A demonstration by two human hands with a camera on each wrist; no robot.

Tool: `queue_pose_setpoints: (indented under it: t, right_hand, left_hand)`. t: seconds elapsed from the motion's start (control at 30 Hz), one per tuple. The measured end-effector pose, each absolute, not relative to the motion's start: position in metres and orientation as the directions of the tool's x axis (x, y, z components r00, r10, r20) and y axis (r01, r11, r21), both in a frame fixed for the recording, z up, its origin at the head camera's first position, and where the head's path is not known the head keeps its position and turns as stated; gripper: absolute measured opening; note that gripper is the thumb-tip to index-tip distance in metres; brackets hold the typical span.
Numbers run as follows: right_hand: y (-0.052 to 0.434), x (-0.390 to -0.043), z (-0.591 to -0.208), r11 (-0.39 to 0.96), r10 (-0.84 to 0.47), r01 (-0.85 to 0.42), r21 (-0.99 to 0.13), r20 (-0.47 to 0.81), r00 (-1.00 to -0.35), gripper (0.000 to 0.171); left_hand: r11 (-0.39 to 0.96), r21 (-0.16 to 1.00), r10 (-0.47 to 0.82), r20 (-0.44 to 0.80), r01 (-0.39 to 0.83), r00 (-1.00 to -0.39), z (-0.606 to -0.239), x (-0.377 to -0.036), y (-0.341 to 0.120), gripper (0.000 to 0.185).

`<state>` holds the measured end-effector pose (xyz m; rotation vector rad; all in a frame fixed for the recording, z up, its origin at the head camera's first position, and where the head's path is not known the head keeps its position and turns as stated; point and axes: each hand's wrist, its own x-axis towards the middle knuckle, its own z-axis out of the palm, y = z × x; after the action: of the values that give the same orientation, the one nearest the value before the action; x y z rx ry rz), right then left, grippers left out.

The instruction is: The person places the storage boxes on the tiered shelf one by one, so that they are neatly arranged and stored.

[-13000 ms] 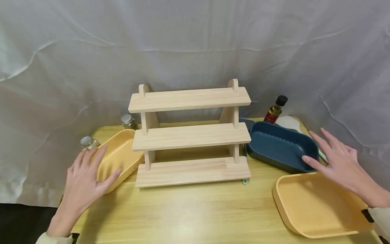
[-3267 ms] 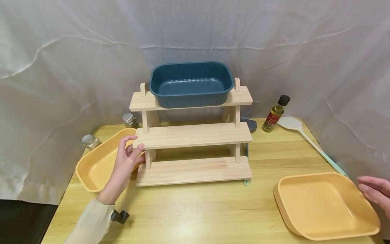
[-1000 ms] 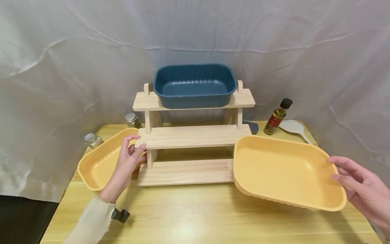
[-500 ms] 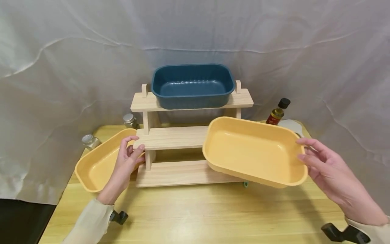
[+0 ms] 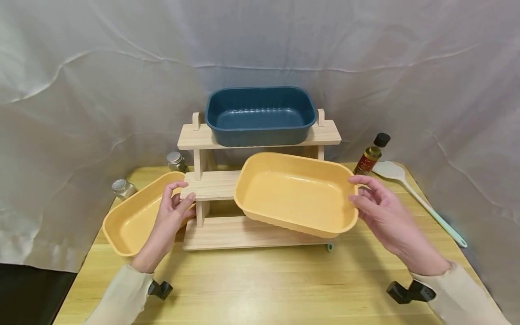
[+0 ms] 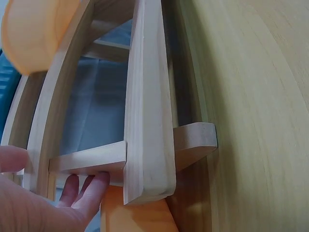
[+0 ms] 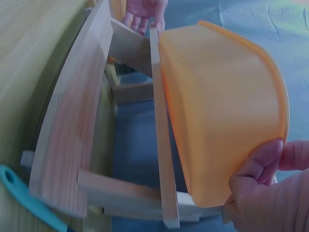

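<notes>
My left hand [image 5: 166, 221] grips the left end of the middle board of a three-tier wooden shelf [image 5: 248, 232], thumb on its front edge. With the right hand [image 5: 390, 221] I pinch the right end wall of a yellow bin [image 5: 296, 194]. That bin tilts a little and covers the right part of the middle board; in the right wrist view its base lies close along the board [image 7: 164, 145], contact unclear. On the top tier sits a dark blue bin [image 5: 262, 119]. A second yellow bin [image 5: 134, 225] rests on the table behind my left hand.
Two small silver-lidded jars [image 5: 123, 188] stand at the back left. At the right are a red-labelled bottle with a black cap [image 5: 367, 160] and a white spatula [image 5: 422, 203] with a mint handle. Another utensil's mint handle tip [image 5: 329, 247] shows under the shelf.
The blue bin has gone from the table to the top tier. My left hand has taken hold of the shelf. My right hand has lifted the yellow bin and carried it left to the middle tier.
</notes>
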<state>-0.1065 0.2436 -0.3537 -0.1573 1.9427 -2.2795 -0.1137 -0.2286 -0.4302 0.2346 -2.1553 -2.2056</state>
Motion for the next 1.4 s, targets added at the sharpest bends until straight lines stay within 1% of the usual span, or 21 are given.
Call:
queue_pose_setpoints:
  t: [0.27,0.47,0.63,0.73,0.83,1.0,1.07,1.13,1.3,1.4]
  right_hand:
    - [0.212,-0.121,-0.351,-0.151,-0.164,0.075,-0.986,-0.05,-0.985,0.028]
    - [0.199,-0.135,-0.35,-0.086,-0.174,0.099,-0.991,-0.083,-0.981,0.03]
    - [0.192,-0.152,-0.35,0.001,-0.199,0.083,-0.997,-0.081,-0.977,0.035]
    - [0.188,-0.162,-0.351,0.029,-0.21,0.079,-0.996,-0.083,-0.974,0.037]
    - [0.184,-0.17,-0.352,0.026,-0.211,0.088,-0.996,-0.091,-0.973,0.035]
    - [0.181,-0.179,-0.357,-0.026,-0.212,0.085,-0.996,-0.078,-0.974,0.031]
    - [0.18,-0.179,-0.359,-0.029,-0.209,0.073,-0.997,-0.066,-0.976,0.032]
    - [0.179,-0.177,-0.359,-0.004,-0.19,0.061,-0.998,-0.059,-0.98,0.032]
    - [0.175,-0.161,-0.358,0.099,-0.131,0.033,-0.995,-0.046,-0.99,0.039]
    - [0.17,-0.152,-0.359,0.093,-0.133,0.021,-0.995,-0.033,-0.991,0.042]
  left_hand:
    - [-0.022,0.997,-0.14,-0.078,-0.076,-0.987,-0.43,-0.114,-0.23,0.043]
    - [-0.022,0.997,-0.136,-0.08,-0.078,-0.987,-0.43,-0.114,-0.23,0.043]
    - [-0.021,0.997,-0.136,-0.077,-0.074,-0.988,-0.43,-0.115,-0.23,0.041]
    - [-0.019,0.997,-0.136,-0.077,-0.075,-0.988,-0.43,-0.115,-0.231,0.039]
    - [-0.015,0.997,-0.136,-0.08,-0.078,-0.987,-0.431,-0.115,-0.231,0.037]
    - [-0.008,0.997,-0.137,-0.08,-0.08,-0.987,-0.432,-0.114,-0.23,0.04]
    - [-0.011,0.997,-0.139,-0.076,-0.076,-0.987,-0.431,-0.114,-0.23,0.042]
    - [-0.013,0.998,-0.135,-0.07,-0.069,-0.988,-0.431,-0.115,-0.229,0.043]
    - [-0.009,0.998,-0.131,-0.062,-0.061,-0.99,-0.433,-0.116,-0.229,0.04]
    - [-0.009,0.999,-0.133,-0.052,-0.051,-0.99,-0.434,-0.115,-0.23,0.039]
